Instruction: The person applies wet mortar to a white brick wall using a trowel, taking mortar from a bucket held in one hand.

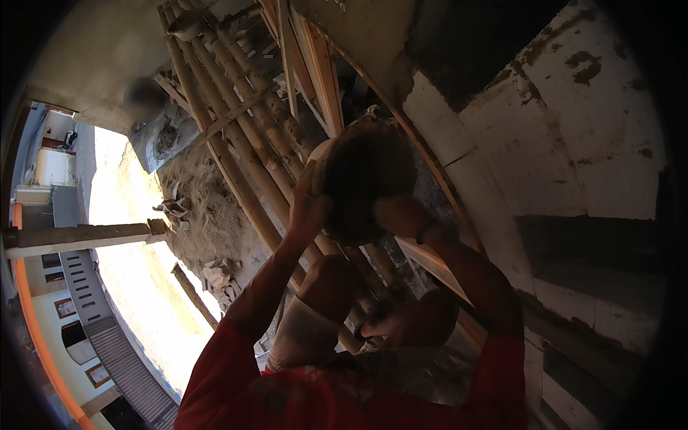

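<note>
A round, dark bucket (369, 161) hangs in front of me, tilted so that its shadowed mouth faces my body. My left hand (309, 213) is closed on its near left rim. On the near right side, my right hand (405, 217), with a dark band at the wrist, also grips the rim; its fingers are partly lost in shadow and blur. Whether anything is inside the bucket cannot be made out. Below it, my bent knees show above a platform of bamboo poles (236, 132).
To the right rises a pale block wall (530, 136) with mortar smears. Wooden boards (322, 72) stand beyond the bucket. A shallow bowl (186, 25) rests at the poles' far end. Down on the left lie a sand heap (208, 197) and rubble (221, 276).
</note>
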The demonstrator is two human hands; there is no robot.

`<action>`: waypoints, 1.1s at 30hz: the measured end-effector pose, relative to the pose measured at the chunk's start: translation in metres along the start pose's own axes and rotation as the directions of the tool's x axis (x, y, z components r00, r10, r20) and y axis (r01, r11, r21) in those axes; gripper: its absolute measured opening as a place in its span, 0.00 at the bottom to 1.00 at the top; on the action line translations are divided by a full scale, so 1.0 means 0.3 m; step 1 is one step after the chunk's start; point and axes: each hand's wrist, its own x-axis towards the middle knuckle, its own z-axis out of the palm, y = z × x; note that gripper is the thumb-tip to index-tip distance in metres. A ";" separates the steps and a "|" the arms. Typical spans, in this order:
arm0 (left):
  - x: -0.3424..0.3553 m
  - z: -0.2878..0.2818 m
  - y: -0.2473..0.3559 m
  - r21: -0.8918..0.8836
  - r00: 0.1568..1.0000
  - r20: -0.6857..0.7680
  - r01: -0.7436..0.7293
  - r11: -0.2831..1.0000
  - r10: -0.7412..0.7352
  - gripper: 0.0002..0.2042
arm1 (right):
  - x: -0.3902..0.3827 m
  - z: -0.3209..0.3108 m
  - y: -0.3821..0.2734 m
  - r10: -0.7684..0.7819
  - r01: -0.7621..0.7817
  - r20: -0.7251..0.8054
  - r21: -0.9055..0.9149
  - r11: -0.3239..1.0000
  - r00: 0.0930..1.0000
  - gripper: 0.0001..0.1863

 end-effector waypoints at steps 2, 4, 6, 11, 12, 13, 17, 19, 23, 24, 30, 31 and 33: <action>0.013 -0.015 -0.084 -0.053 0.996 -0.025 0.083 0.995 -0.085 0.30 | -0.006 0.115 0.023 0.091 -0.062 -0.149 0.187 0.980 0.985 0.10; 0.007 -0.079 -0.199 -0.182 0.997 -0.058 0.045 0.982 -0.057 0.30 | 0.012 0.093 -0.066 0.501 -0.301 -0.120 0.673 0.675 0.857 0.13; 0.019 -0.076 -0.248 -0.167 0.994 -0.067 0.079 0.983 -0.091 0.31 | -0.008 0.107 -0.043 0.525 -0.368 -0.121 0.582 0.725 0.843 0.16; 0.041 -0.069 -0.337 -0.282 0.996 -0.062 0.043 0.958 -0.063 0.31 | -0.036 0.107 -0.023 0.537 -0.440 -0.108 0.453 0.776 0.837 0.18; 0.042 -0.069 -0.347 -0.318 0.996 -0.062 0.043 0.947 -0.066 0.30 | -0.038 0.115 -0.009 0.531 -0.453 -0.112 0.395 0.800 0.840 0.18; 0.044 -0.066 -0.358 -0.353 0.996 -0.062 0.043 0.935 -0.069 0.29 | -0.042 0.113 0.000 0.524 -0.464 -0.114 0.336 0.820 0.844 0.18; 0.025 -0.072 -0.415 -0.430 0.988 -0.138 0.008 0.903 -0.074 0.28 | -0.050 0.062 0.001 0.564 -0.496 -0.074 0.392 0.775 0.822 0.18; 0.012 -0.103 -0.453 -0.397 0.982 -0.126 0.082 0.914 -0.142 0.29 | -0.045 0.006 -0.046 0.569 -0.455 -0.134 0.467 0.758 0.811 0.18; -0.001 -0.150 -0.535 -0.402 0.971 -0.182 0.069 0.913 -0.153 0.29 | -0.007 -0.164 -0.129 0.608 -0.534 -0.012 0.463 0.707 0.794 0.20; -0.010 -0.160 -0.534 -0.399 0.974 -0.178 0.059 0.915 -0.140 0.29 | -0.009 -0.198 -0.131 0.563 -0.499 -0.006 0.455 0.738 0.827 0.21; -0.067 -0.243 -0.559 -0.387 0.961 -0.253 0.005 0.922 -0.112 0.31 | 0.042 -0.387 -0.154 0.529 -0.524 0.195 0.615 0.590 0.826 0.23; -0.074 -0.251 -0.562 -0.387 0.957 -0.268 -0.003 0.922 -0.109 0.31 | 0.041 -0.392 -0.136 0.557 -0.557 0.247 0.663 0.500 0.793 0.25; -0.073 -0.254 -0.556 -0.358 0.956 -0.274 0.002 0.934 -0.108 0.32 | 0.016 -0.361 -0.038 0.616 -0.582 0.210 0.642 0.499 0.759 0.20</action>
